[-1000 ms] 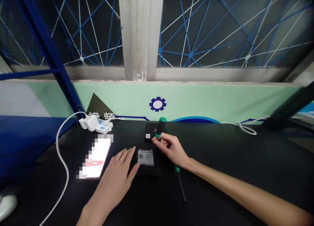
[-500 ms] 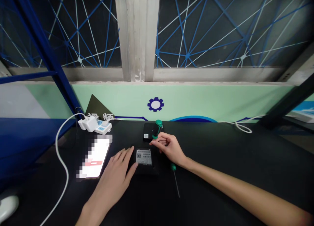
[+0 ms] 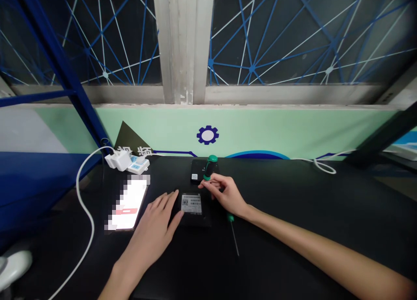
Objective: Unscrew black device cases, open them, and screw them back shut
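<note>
A flat black device [image 3: 194,213] with a white label lies on the dark table [image 3: 293,213]. My left hand [image 3: 155,228] rests flat beside its left edge, fingers stretched out and touching it. My right hand [image 3: 224,193] pinches the lower part of an upright green-and-black screwdriver [image 3: 210,167], whose tip stands on the device's far right corner. A second black device [image 3: 197,173] lies just behind. A thin green-handled screwdriver [image 3: 233,232] lies on the table under my right wrist.
A lit phone [image 3: 128,202] lies left of my left hand. White chargers [image 3: 127,162] with a white cable [image 3: 83,208] sit at the back left. Another white cable [image 3: 324,165] lies at the back right. A white mouse [image 3: 13,267] is at the far left edge.
Both hands and the screwdriver keep nearly the same places; only the view has shifted slightly. The thin screwdriver shows a little more beneath my wrist.
</note>
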